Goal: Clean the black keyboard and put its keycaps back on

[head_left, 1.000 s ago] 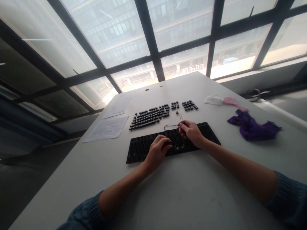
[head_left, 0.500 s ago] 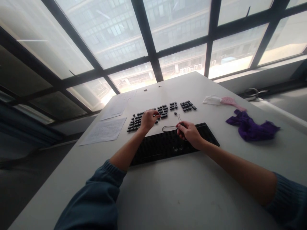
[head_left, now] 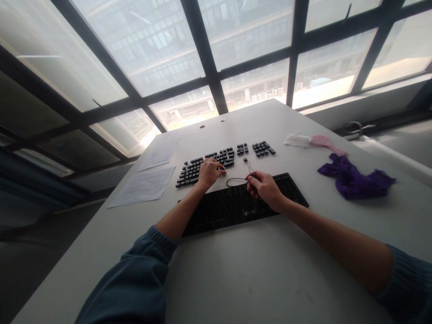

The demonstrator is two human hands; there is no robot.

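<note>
My right hand [head_left: 265, 189] is closed around a keycap puller [head_left: 249, 167] with thin wire prongs and a black loop. A single black keycap [head_left: 245, 159] is at the prong tips; whether the wires grip it cannot be made out. Under that hand and wrist lies a black keyboard [head_left: 232, 204], mostly stripped of its caps, with a few pale switch spots showing. My left hand [head_left: 209, 173] reaches to the near edge of the laid-out black keycaps [head_left: 192, 170], its thumb and forefinger closed about a small dark keycap [head_left: 219, 168].
More keycaps stand in blocks [head_left: 263, 148] to the right. Printed sheets [head_left: 143, 186] lie on the white table [head_left: 270, 270] at the left. A purple cloth [head_left: 357, 177], a pink brush-like item [head_left: 322, 141] and white tissue [head_left: 297, 140] are at the right.
My left hand has lowered slightly and its fingers have come down onto the keycaps' near edge. My right hand keeps its hold on the puller, nearly still. The view has shifted slightly.
</note>
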